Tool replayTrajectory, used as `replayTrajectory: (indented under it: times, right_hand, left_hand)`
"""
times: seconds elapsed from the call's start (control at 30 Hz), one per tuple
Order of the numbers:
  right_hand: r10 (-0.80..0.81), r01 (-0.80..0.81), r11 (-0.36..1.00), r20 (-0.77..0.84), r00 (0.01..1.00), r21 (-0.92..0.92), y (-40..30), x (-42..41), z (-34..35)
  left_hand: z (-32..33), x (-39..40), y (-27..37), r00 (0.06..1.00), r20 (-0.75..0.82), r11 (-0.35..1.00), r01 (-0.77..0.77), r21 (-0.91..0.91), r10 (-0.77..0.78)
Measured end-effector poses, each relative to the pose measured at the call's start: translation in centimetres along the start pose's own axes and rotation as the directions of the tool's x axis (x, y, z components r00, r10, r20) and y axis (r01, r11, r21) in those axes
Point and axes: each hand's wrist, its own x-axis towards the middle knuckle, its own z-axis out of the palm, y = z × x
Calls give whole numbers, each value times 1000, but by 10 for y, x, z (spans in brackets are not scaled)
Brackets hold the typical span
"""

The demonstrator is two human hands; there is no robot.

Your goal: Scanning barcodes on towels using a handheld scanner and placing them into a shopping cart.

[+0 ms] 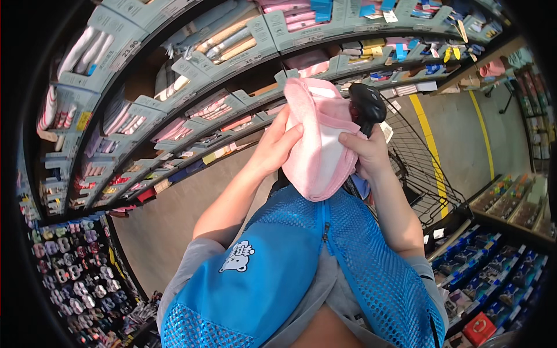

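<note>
A pink and white folded textile (320, 139), soft like terry cloth, is held up in front of my chest. My left hand (278, 141) grips its left edge, thumb on the near face. On the right side my right hand (367, 150) pinches the textile's edge with the thumb in front; its other fingers are partly hidden. Just above that hand is a black handheld device with a rounded head (367, 103), its lower part going behind the hand. Whether the right hand also holds this device, I cannot tell. I wear a blue mesh vest (278, 269) over a grey shirt.
Shelves with grey-green cartons (217, 65) of folded textiles curve across the front and left. A black wire cart (413, 161) stands at the right, near yellow floor lines (428, 139). Racks of footwear (78, 278) are at lower left, blue-packaged goods (474, 269) at lower right.
</note>
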Motion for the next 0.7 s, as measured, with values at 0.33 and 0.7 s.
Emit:
replayTrajectory:
  times: [0.33,0.7]
  right_hand:
    - [-232,224,920,12,973,-323,-16,-10,29]
    - [-292,267,870,2,956,-415,-20,-2,49]
  left_hand:
    - [4,-7,7,991,-96,990,-83,113,94]
    - [63,-3,6,938,-216,955,-290,-63,271]
